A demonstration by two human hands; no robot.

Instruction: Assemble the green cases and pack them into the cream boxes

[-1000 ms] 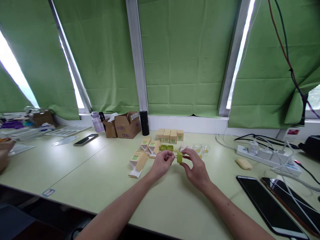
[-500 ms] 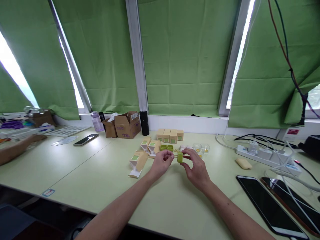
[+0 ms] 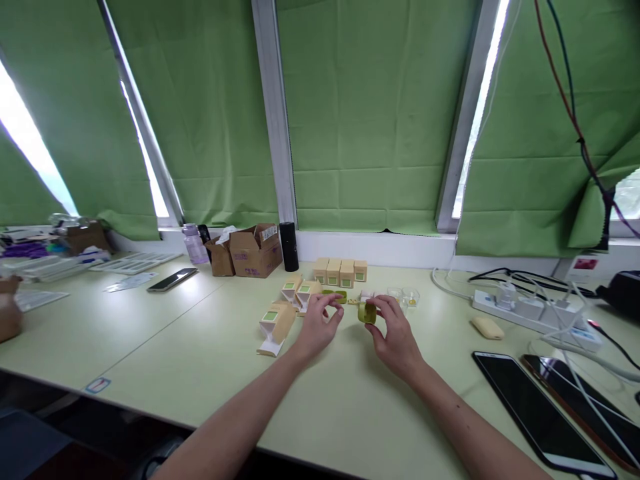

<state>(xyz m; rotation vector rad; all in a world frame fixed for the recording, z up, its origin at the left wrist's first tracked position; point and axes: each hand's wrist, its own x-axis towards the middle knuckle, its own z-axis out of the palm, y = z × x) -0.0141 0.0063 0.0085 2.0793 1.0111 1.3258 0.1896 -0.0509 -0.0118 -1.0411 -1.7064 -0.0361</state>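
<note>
My right hand grips a small green square container between thumb and fingertips, its hollow side turned toward me and to the left. My left hand is to the left of it, thumb and index finger apart with nothing visible between them. Just beyond its fingertips are small green containers, partly covered by the hand. To the left of that hand lie open kraft paper boxes with green label squares. Behind my right fingers sit small clear cups with something yellow in them.
Several closed kraft boxes stand in a row at the back. Cardboard boxes and a black cylinder are at back left. A power strip, cables and phones occupy the right. Another person's hand is at far left.
My left hand has come away from the green container and its fingers have spread. My right hand has turned the container so its hollow side shows. The other person's arm has drawn back left.
</note>
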